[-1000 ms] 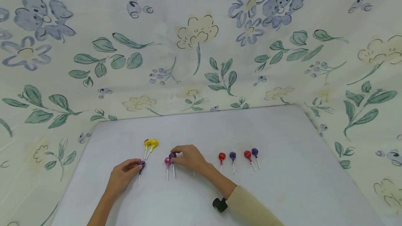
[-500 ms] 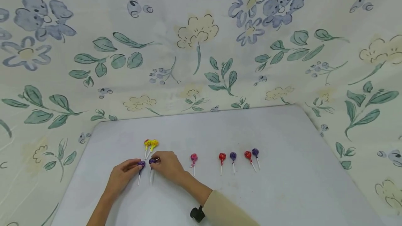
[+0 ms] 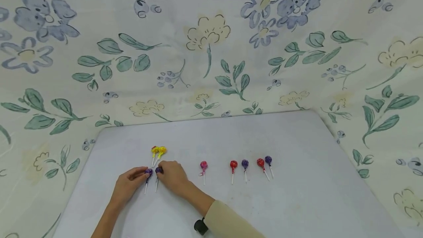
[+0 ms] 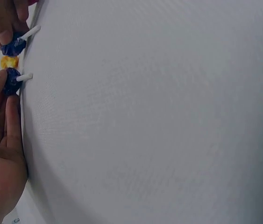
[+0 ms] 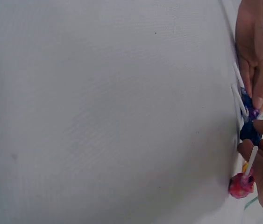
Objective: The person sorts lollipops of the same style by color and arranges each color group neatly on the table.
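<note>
My left hand pinches the head of a purple lollipop lying on the white table, its stick pointing toward me. Just to the right, my right hand pinches a second purple lollipop by its head, a small gap from the first. In the left wrist view the two dark wrapped heads, the right hand's lollipop and the left hand's lollipop, face each other. A pink lollipop shows close to my right hand in the right wrist view.
Two yellow lollipops lie behind the hands. A pink lollipop lies to the right, followed by a red lollipop, a purple lollipop and another red-and-purple pair. Floral cloth rises behind the white table.
My right hand has carried its purple lollipop left, from beside a pink one to beside the left hand's lollipop, uncovering another pink lollipop. My left hand has stayed in place.
</note>
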### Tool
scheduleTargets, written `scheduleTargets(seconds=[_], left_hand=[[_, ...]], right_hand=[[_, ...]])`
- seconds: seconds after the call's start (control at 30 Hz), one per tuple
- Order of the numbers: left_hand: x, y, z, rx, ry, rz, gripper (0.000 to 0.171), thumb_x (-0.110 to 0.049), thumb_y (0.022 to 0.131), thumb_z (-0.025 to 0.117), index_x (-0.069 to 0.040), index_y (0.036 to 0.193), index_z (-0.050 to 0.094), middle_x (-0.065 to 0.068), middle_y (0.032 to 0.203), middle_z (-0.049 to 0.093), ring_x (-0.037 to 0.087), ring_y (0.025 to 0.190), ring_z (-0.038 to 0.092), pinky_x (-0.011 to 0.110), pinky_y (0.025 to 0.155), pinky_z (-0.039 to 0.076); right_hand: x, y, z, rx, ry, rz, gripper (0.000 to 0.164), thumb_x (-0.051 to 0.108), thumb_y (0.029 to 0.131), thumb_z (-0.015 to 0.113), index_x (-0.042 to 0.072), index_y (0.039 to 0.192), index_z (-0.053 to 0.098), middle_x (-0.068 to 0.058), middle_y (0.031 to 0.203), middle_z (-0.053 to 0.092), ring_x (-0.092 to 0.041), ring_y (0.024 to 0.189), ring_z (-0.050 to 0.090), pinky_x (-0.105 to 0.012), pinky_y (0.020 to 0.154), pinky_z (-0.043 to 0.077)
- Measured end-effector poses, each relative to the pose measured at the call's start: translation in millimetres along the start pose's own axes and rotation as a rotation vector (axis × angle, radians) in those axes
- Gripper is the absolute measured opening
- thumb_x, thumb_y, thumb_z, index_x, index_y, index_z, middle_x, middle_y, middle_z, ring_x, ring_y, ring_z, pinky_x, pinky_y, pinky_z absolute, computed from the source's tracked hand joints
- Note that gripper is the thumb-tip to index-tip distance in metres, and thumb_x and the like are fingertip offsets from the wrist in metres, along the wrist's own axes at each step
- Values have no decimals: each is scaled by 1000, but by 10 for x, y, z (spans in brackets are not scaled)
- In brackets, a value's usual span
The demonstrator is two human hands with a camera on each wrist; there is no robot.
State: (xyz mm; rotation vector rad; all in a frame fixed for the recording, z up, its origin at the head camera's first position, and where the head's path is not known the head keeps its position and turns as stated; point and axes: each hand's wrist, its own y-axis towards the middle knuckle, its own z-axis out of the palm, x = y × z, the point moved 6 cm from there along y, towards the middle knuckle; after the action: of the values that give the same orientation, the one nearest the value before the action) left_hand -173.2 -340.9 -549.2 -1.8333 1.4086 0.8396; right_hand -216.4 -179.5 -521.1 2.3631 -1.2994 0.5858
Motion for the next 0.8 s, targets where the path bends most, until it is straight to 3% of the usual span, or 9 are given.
scheduleTargets(seconds=[0.23, 0.47, 0.8], left_hand=[[-12, 2, -1, -16, 19, 4, 40, -25, 97, 68, -1, 129, 64, 16, 122, 67, -10, 95, 57, 4, 81, 42], [-44, -11, 0, -19, 35, -4, 40, -26, 97, 67, -1, 129, 64, 16, 121, 67, 5, 101, 61, 4, 81, 41], [-40, -11, -5, -10, 20, -2, 41, -25, 98, 67, 0, 130, 63, 17, 122, 67, -8, 95, 57, 4, 81, 42]], right_hand=[[39, 12, 9, 2, -44, -19, 16, 26, 93, 73, 16, 105, 74, 12, 83, 69, 5, 63, 49, -10, 56, 40], [57, 28, 5, 0, -75, -28, 15, 28, 93, 73, 17, 103, 74, 13, 81, 67, 3, 62, 48, -13, 55, 39], [60, 25, 9, -3, -99, -36, 16, 30, 93, 73, 17, 103, 74, 12, 81, 66, 3, 62, 47, -12, 54, 39]])
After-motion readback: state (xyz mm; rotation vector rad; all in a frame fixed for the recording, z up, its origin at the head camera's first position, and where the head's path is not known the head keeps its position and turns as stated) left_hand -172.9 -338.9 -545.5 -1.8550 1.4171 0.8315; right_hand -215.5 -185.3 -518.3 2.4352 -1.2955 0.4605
